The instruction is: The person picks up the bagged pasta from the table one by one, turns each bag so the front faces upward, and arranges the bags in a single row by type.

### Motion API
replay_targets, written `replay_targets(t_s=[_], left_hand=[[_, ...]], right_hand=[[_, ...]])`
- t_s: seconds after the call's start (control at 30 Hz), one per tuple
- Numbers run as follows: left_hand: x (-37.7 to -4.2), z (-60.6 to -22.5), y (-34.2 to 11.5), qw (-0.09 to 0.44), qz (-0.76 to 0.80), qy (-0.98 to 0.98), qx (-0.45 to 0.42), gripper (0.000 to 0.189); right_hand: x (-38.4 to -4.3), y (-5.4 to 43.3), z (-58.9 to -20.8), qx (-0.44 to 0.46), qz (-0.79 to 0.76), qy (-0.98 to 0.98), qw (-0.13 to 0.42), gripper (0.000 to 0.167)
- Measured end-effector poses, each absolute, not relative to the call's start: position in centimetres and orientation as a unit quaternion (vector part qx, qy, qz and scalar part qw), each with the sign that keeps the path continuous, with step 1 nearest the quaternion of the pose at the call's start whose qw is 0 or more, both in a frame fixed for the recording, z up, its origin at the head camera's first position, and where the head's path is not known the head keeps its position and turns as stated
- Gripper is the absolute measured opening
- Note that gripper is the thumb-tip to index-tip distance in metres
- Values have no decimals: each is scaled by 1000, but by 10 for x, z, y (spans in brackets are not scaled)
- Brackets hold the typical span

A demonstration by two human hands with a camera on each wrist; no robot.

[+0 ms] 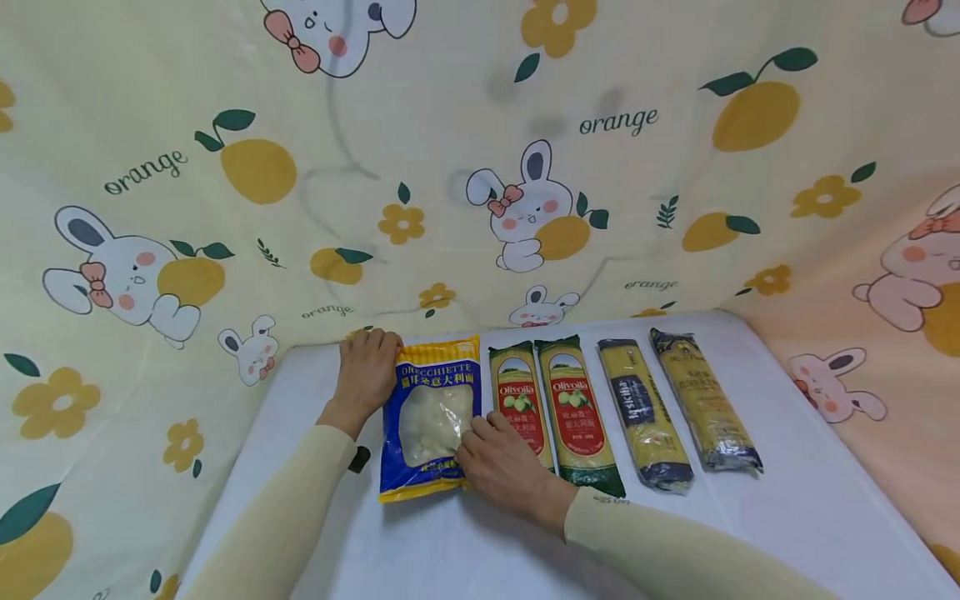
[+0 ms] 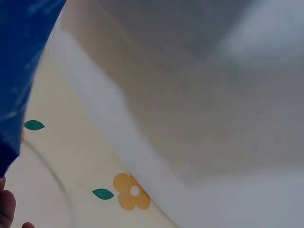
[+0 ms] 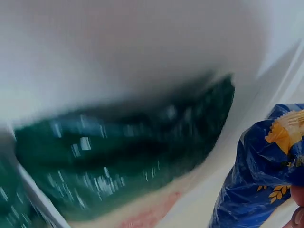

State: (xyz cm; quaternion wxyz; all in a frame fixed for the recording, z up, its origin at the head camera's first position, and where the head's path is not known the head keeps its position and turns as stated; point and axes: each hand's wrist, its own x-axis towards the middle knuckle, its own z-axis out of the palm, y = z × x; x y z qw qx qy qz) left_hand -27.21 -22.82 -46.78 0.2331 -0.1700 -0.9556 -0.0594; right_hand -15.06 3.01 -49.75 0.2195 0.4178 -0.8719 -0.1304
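A blue and yellow bag of orecchiette pasta [image 1: 429,375] with a clear window stands out left of the other packs in the head view. My left hand [image 1: 366,377] grips its upper left edge, and my right hand [image 1: 501,463] pinches the lower right edge. In the left wrist view the bag's blue side [image 2: 21,66] hangs at the left, with fingertips [image 2: 6,206] just below it. The right wrist view shows a crumpled blue and yellow end of the bag [image 3: 254,166] beside a fingertip [image 3: 298,217].
Right of the bag lie two green and red Olivoila pasta packs [image 1: 525,354] [image 1: 576,417], the nearer partly behind my right hand. Farther right are a yellow pasta pack with a dark label [image 1: 647,417] and another yellow pack [image 1: 705,400]. A printed cloth [image 1: 450,192] walls the white table [image 1: 420,550].
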Motion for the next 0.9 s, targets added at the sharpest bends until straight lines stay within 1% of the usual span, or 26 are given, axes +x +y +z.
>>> replay_targets(t_s=[0.13, 0.23, 0.3, 0.47, 0.53, 0.6, 0.7, 0.8, 0.9], left_hand=[[-283, -467, -231, 230, -38, -957, -171, 11], [-287, -464, -230, 200, -23, -966, -160, 11], [-288, -463, -228, 160, -25, -977, -141, 14], [-284, -465, -221, 20, -30, -995, -91, 28], [-278, -468, -219, -11, -26, -996, -88, 32], [-269, -472, -215, -14, -22, -994, -102, 33], [-248, -477, -207, 4, -30, -990, -141, 34], [-221, -480, -194, 6, -46, -979, -198, 41], [-195, -488, -181, -17, -58, -969, -240, 53]], right_hand=[[-160, 22, -495, 421, -156, -871, 200, 28], [-165, 15, -498, 416, -167, -873, 193, 27], [-166, 10, -502, 405, -164, -880, 185, 28], [-168, 2, -511, 359, -132, -913, 138, 43], [-167, 2, -511, 349, -120, -921, 124, 44], [-165, 5, -511, 343, -109, -925, 119, 45], [-162, 14, -512, 340, -96, -928, 119, 44], [-158, 29, -513, 328, -76, -934, 116, 44], [-155, 47, -513, 310, -52, -942, 116, 41]])
